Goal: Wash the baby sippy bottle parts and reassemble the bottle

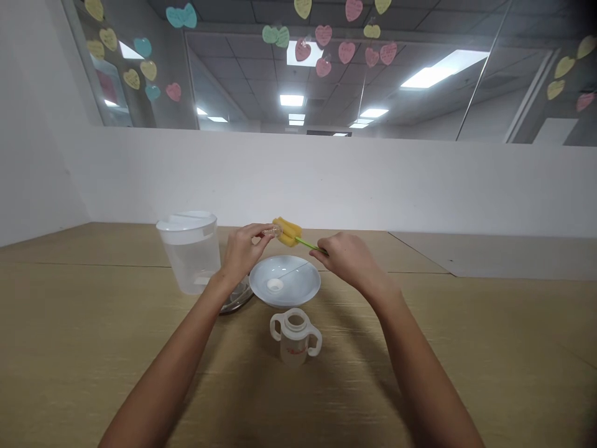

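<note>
My left hand (246, 249) pinches a small clear rounded piece (272, 231), its exact kind hard to make out, over the bowl's far rim. In my right hand (347, 258) is the thin green handle of a bottle brush (290, 232). Its yellow sponge head touches, or nearly touches, the clear piece. Below both hands sits a pale bowl (305, 283) with a small white ring (275, 284) in it. A translucent two-handled baby bottle (293, 345) with red print stands upright and uncapped in front of the bowl.
At the left stands a translucent plastic bucket (186, 252) with a white lid. A shiny metal plate or tray (237, 300) is partly hidden behind my left wrist. The wooden table (489, 354) meets a white wall (326, 180), with window panes above bearing heart-shaped notes.
</note>
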The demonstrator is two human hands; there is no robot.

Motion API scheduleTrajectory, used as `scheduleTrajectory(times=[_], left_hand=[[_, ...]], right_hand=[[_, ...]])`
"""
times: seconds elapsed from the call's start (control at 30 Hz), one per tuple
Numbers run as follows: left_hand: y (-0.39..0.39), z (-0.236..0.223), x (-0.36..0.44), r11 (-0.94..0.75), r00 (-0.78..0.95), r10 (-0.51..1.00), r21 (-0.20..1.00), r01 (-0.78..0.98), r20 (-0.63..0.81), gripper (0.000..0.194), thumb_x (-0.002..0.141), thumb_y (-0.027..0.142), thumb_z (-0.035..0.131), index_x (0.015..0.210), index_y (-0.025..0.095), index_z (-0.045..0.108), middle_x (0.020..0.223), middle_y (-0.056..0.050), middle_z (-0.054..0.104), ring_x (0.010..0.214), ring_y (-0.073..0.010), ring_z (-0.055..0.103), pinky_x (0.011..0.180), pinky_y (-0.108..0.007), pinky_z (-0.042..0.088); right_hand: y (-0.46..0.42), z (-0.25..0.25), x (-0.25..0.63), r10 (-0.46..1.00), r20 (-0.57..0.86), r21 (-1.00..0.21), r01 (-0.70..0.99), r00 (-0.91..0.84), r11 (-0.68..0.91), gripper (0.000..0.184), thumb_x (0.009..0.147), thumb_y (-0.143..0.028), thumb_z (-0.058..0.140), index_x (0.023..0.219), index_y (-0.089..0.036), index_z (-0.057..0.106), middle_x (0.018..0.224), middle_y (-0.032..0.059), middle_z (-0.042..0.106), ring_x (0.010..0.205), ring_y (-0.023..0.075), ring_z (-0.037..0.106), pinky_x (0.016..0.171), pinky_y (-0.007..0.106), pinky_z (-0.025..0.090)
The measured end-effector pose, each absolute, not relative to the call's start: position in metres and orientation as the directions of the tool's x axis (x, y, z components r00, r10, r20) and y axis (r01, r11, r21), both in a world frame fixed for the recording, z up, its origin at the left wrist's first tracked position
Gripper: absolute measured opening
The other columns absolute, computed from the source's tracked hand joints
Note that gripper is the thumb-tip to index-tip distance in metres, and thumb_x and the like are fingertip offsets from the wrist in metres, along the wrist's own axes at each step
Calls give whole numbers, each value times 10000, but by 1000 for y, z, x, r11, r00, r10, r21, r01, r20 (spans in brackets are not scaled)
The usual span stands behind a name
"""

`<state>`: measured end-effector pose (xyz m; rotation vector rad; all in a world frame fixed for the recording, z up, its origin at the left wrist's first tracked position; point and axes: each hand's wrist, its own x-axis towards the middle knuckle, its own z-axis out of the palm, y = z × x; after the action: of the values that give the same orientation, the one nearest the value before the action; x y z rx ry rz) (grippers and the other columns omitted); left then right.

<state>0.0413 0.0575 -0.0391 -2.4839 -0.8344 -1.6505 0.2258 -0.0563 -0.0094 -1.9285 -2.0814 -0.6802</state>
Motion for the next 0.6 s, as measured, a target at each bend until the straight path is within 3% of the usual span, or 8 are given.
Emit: scheduleTrajectory(times=[0.33,0.6], left_hand=[[54,-35,40,-710,275,642,420,565,716,437,817,511,469,809,139,700,700,-55,682,600,-155,556,569,-254,380],[62,-36,33,-669,179,703,554,496,688,452,853,432,369,554,155,565,540,-32,607,529,-149,552,535,-250,372]], right_hand=[[-55,-10,222,865,458,312,948,-204,59,284,884,-251,463,683,-132,627,663,113,657,579,187,586,474,266,200],[-58,-11,217,848,457,337,935,-268,114,353,903,-267,416,627,-139,595,614,106,631,522,162,546,468,268,176]])
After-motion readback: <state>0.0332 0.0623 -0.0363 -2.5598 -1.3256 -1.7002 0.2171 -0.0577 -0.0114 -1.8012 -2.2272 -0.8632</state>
